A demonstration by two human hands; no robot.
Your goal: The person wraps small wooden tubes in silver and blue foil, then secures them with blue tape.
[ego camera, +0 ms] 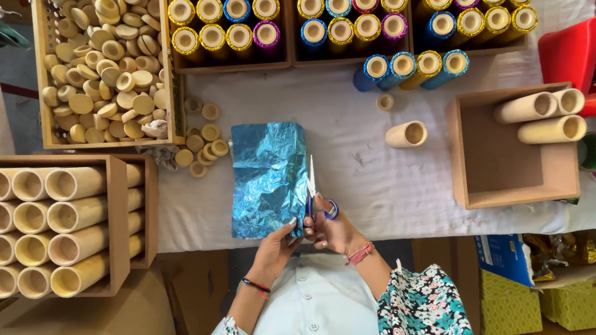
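Head view: left hand (275, 248) grips the near edge of a blue foil sheet (267, 179), fingers closed on it. Right hand (328, 229) holds scissors (312, 190), fingers closed through the blue handles; blades part-open, pointing away from the body along the sheet's right edge. Sheet lies crumpled on the white-covered bench (356, 165), just beyond both hands.

Beyond the fingers: trays of foil-wrapped tubes (232, 11), gold, blue, purple and red. One bare tube (406, 134) stands right of the blades, near but apart. Further right, a box (512, 147) with three bare tubes on its rim. Left of the left hand: a basket of wooden caps (99, 57), loose caps (201, 148) beside it, and a crate of stacked bare tubes (34, 227).

Judgement: cutting step in hand, blades set at the sheet's right edge. Cutting on would call for the left hand keeping the foil taut and flat, since thin foil may tear or snag.
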